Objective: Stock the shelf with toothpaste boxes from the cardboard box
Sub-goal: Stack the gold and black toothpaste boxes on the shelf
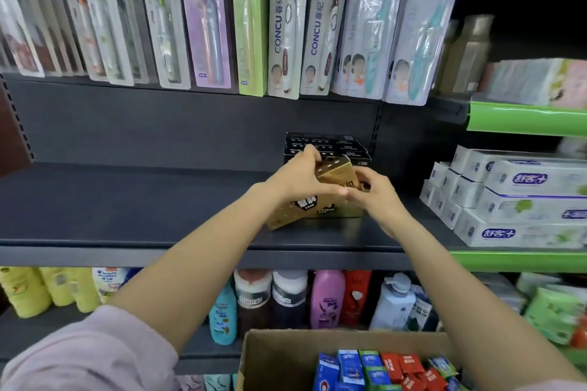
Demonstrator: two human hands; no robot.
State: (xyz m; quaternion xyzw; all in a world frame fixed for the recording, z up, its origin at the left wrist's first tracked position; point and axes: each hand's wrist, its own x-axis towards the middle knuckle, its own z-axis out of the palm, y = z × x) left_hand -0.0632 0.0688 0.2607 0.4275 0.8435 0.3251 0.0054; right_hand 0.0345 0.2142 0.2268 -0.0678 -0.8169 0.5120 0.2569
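Both hands' fingers (313, 152) round gold toothpaste box (336, 173).

Cardboard box (254, 355) cut off at bottom edge; gold box (333, 173) print blurred, half-covered by hands.

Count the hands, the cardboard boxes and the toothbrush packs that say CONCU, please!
hands: 2, left hand and right hand, both holding the gold box
cardboard box: 1
CONCU toothbrush packs: 2
Total: 5
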